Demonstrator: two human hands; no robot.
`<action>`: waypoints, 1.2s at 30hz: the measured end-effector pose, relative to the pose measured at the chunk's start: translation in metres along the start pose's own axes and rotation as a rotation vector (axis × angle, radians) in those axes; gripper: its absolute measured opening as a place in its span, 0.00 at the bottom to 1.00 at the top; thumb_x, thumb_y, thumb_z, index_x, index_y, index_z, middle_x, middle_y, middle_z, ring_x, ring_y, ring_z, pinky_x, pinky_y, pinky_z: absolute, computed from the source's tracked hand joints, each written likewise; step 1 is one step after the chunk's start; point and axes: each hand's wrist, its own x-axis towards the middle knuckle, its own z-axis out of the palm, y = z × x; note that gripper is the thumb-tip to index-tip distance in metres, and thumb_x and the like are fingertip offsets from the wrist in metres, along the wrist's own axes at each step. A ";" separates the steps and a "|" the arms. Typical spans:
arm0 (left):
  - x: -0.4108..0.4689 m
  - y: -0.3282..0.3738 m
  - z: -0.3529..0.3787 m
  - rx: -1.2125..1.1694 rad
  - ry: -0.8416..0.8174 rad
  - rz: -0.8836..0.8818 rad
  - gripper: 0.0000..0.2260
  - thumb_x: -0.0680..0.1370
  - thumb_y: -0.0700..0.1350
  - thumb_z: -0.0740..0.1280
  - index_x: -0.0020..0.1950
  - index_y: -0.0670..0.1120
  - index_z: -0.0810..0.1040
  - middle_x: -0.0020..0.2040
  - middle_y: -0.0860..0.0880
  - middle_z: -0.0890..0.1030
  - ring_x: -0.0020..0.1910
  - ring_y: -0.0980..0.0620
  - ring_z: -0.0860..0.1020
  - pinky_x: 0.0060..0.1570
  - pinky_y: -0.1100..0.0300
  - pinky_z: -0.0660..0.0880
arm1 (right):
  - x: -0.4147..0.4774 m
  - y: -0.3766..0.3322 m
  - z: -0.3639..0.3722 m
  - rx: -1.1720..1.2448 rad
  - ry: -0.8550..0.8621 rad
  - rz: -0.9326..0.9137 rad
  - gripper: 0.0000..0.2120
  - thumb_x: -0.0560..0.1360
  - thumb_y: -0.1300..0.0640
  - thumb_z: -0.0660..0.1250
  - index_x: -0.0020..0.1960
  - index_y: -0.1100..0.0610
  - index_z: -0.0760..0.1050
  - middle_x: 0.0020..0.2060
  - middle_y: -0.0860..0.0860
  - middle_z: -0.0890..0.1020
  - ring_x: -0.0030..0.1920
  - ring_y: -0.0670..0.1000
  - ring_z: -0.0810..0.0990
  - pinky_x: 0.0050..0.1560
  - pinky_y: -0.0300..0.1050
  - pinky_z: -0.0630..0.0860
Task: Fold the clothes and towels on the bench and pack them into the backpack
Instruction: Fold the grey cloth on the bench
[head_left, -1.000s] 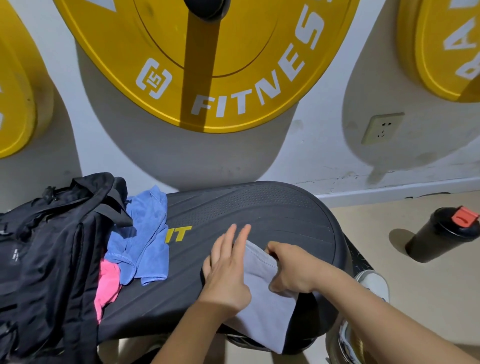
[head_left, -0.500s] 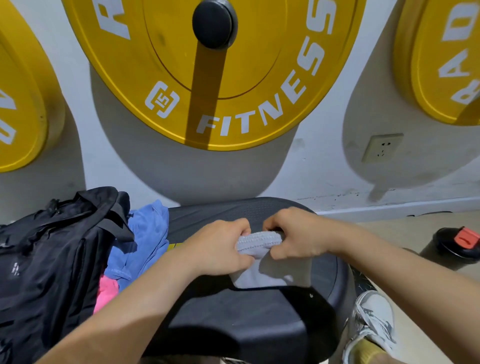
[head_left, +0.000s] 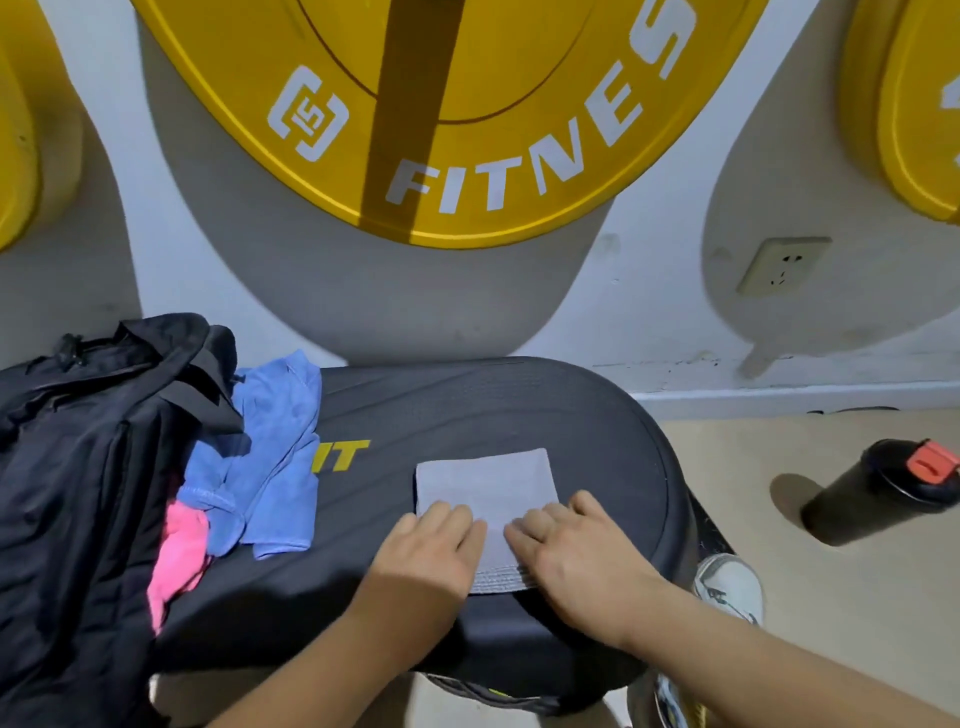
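The left hand (head_left: 431, 551) lies palm down just below the centre of the frame, its fingers straight and close together, pressing on the near left part of a folded grey towel (head_left: 483, 480). The right hand (head_left: 576, 556) lies beside it in the same way, fingers flat and slightly spread, pressing the towel's near right part. A narrow strip of towel shows between the two hands. Neither hand grips anything.

The towel is a neat rectangle lying flat on the black padded bench (head_left: 467, 410), in the middle of the frame. Its stitched near edge shows between the wrists.

To the left on the same bench lies a crumpled blue cloth (head_left: 275, 457), unfolded, with a pink cloth (head_left: 179, 556) partly under it at its lower left. Both touch the black backpack (head_left: 78, 467), which fills the left edge of the frame and stands on the bench's left end.

At the right, on the beige floor, stands a black bottle (head_left: 878, 493) with a red cap. A white shoe (head_left: 727, 587) shows beside the bench's right end. On the wall above hangs a large yellow weight plate (head_left: 467, 130), and a wall socket (head_left: 784, 265) sits at the upper right.
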 end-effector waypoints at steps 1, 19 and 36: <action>-0.003 0.003 -0.002 -0.022 0.023 -0.008 0.15 0.72 0.36 0.55 0.47 0.44 0.80 0.43 0.47 0.78 0.39 0.45 0.74 0.37 0.54 0.66 | -0.003 -0.001 0.000 0.014 0.034 0.009 0.10 0.69 0.56 0.57 0.43 0.51 0.77 0.38 0.49 0.75 0.36 0.52 0.74 0.39 0.49 0.60; -0.015 -0.004 -0.020 -1.361 -0.114 -0.922 0.03 0.74 0.45 0.71 0.45 0.47 0.81 0.38 0.56 0.84 0.39 0.57 0.80 0.45 0.63 0.76 | -0.017 0.011 -0.003 1.387 -0.067 0.673 0.06 0.74 0.52 0.70 0.44 0.55 0.81 0.38 0.47 0.84 0.38 0.45 0.79 0.48 0.47 0.76; 0.020 -0.003 -0.013 -0.662 -0.364 -1.002 0.13 0.79 0.55 0.58 0.52 0.48 0.75 0.52 0.46 0.80 0.54 0.41 0.76 0.50 0.55 0.70 | 0.028 0.018 -0.009 0.967 -0.292 0.882 0.14 0.76 0.48 0.65 0.37 0.52 0.66 0.37 0.49 0.74 0.43 0.54 0.72 0.44 0.42 0.67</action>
